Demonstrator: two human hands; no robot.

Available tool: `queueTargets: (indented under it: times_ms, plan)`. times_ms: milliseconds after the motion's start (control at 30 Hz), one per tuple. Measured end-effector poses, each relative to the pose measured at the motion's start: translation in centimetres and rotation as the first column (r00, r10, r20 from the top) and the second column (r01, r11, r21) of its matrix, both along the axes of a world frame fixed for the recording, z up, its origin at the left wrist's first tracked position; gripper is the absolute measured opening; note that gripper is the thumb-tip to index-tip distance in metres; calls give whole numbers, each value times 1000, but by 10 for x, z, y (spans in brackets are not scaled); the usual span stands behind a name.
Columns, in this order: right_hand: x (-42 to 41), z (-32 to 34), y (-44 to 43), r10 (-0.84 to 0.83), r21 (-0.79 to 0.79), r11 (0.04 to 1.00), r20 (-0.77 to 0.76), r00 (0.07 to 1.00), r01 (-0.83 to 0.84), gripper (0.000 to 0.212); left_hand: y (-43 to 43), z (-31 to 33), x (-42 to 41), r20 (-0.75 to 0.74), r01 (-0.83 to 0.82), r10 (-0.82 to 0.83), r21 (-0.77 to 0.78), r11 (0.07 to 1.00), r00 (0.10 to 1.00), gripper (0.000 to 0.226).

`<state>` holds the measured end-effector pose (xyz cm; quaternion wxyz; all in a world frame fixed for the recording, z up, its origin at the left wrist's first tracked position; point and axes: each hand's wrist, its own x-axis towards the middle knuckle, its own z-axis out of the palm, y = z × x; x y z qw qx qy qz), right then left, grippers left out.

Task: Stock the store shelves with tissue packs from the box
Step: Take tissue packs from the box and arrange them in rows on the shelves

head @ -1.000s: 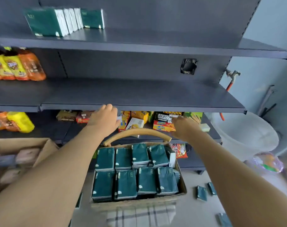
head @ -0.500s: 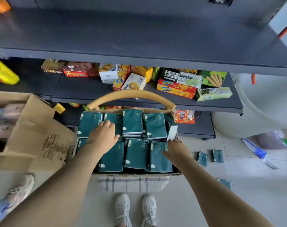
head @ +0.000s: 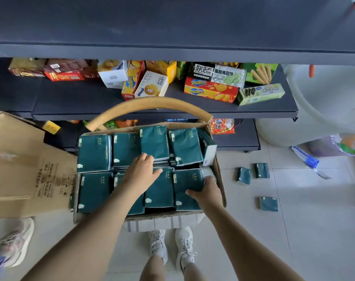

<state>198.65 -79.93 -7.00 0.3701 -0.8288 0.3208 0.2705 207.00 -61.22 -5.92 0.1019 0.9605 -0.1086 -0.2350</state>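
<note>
Green tissue packs (head: 94, 153) fill the cardboard box (head: 220, 179) in two rows, in front of the snack shelf (head: 81, 98). Left hand (head: 141, 175) rests on the middle packs, fingers (head: 147, 159) straight and slightly spread. Right hand (head: 209, 191) grips the corner pack (head: 187, 179) at the box's near right corner, thumb on top, fingers tucked down its right edge.

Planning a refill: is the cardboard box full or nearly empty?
Full: green tissue packs fill the cardboard box wall to wall.

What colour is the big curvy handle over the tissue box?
The curved handle is light tan, best seen in the head view.
</note>
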Motion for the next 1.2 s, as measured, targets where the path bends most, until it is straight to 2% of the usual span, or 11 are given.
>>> queueTargets:
  times_ms: [100,300,433,500,700,900,967,1067,1200]
  plan:
    - [3,1,-13,-70,78,995,48,996,66,42,-5,-5,4,-41,45,-46,-9,999,998,53]
    - [2,4,-50,-285,113,956,119,951,272,37,-16,-14,3,-192,236,-219,73,969,957,66]
    - [0,3,-51,-271,148,956,105,957,254,32,-24,-20,-3,-196,327,-299,131,936,934,60]
    - [0,2,-48,-255,172,957,114,960,233,33,-27,-21,-5,-195,322,-292,147,935,936,59]
    - [10,13,-43,-180,166,975,183,967,150,32,-23,-13,-4,-270,93,-89,2,996,959,60]
    - [33,58,-50,-188,242,963,292,938,118,35,-4,50,16,-352,-172,108,-156,973,930,43]
    - [43,82,-52,-169,230,969,346,923,91,31,5,79,20,-379,-266,166,-230,936,911,40]
    - [63,121,-54,-140,231,972,426,894,42,27,21,123,24,-343,-407,294,-327,853,892,45]
    - [87,190,-43,7,147,984,554,832,-106,21,53,185,23,-277,-560,489,-480,676,827,46]
